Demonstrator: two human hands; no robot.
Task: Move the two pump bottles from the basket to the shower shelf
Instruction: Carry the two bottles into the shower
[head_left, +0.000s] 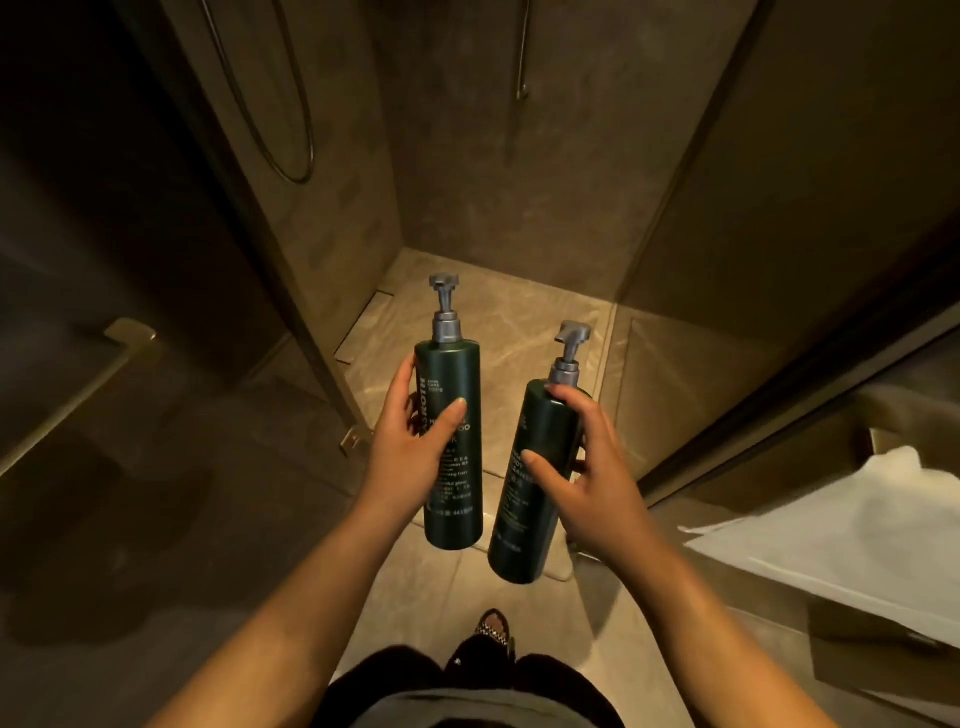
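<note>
Left bottle: held in the left hand, upright, at 12 o'clock from the person, above the shower floor.
Right bottle: held in the right hand, just beside the left bottle at its 3 o'clock, tilted with its pump toward 1 o'clock.
Shower floor: ahead at 12 o'clock, below both bottles.
Hose: on the wall at 11 o'clock.
Towel: at 3 o'clock, well apart from the bottles.
Handle: at 9 o'clock.
Foot: at 6 o'clock, below the bottles.
</note>
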